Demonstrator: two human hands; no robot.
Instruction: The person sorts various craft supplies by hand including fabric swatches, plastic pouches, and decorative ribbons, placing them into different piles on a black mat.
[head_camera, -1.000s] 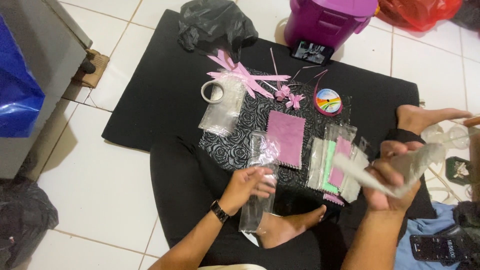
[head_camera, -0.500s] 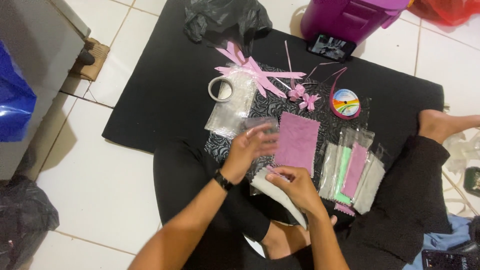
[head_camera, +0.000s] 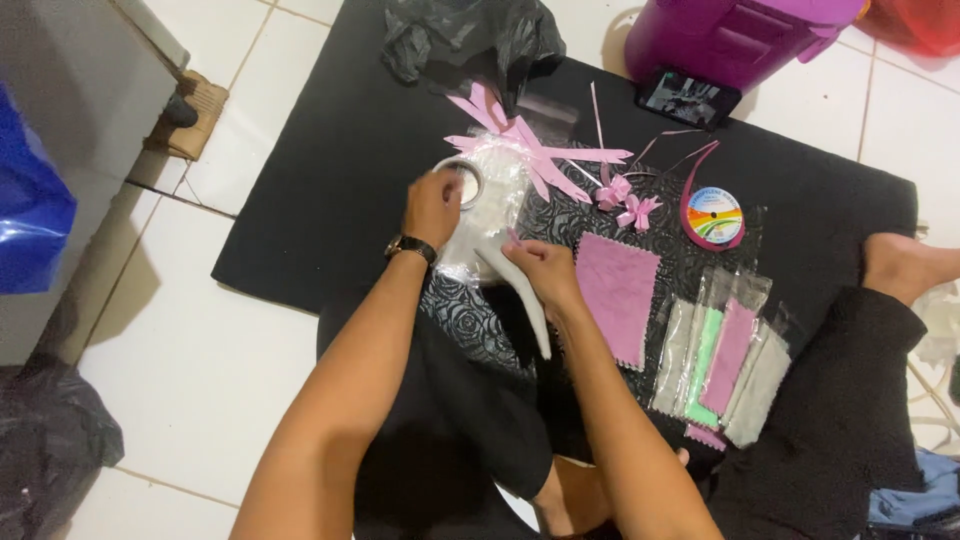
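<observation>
Both your hands are reaching further out than half a second ago, off the pink cloth and up toward the tape. Nearest you, your right hand is pinching a slim clear sleeve that trails back over your lap, fingers pressed together on its upper end. Just beyond, your left hand is coming down on the roll of tape, fingers curled over its rim; whether they are actually gripping it I cannot tell. The roll is sitting on a pile of clear plastic bags on the black mat. To your right, four filled sleeves are lying finished, green, pink and grey, while the pink cloth is lying bare, so packing looks partly done, with that piece and the sealing left. Further out, pink ribbon strips, two small bows and a ribbon spool are waiting. The purple container is cut off at the top, and the sleeve's contents are hard to make out.
</observation>
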